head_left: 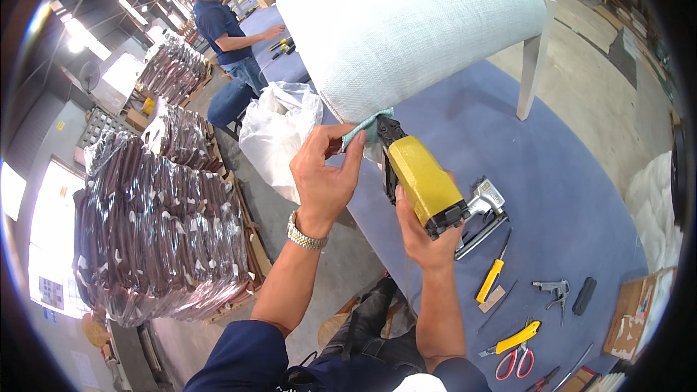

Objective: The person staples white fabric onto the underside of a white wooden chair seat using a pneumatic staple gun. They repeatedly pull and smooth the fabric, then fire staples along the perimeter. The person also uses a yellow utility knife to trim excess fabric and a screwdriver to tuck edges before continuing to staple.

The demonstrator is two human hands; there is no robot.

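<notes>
My left hand [324, 178], with a metal-band watch [306, 234] on its wrist, pinches a loose flap of pale green fabric [367, 128] at the near corner of an upholstered chair seat [406, 36]. Wrapped round a yellow and black staple gun [421, 178] is my right hand [427, 244]. The staple gun's dark nose is against or very close to the fabric beside my left fingers; exact contact cannot be made out. The seat has light woven covering and rests on the blue-covered table [479, 123], a pale wooden leg [534, 76] showing at its right.
Right of my right hand lie a silver staple gun [485, 207], a yellow-handled screwdriver [491, 279], an air blow gun [555, 292], a yellow utility knife [519, 337] and red-handled snips [515, 363]. White plastic [279, 131] hangs left; wrapped stacks [160, 225] stand beyond. Another person [225, 29] works far left.
</notes>
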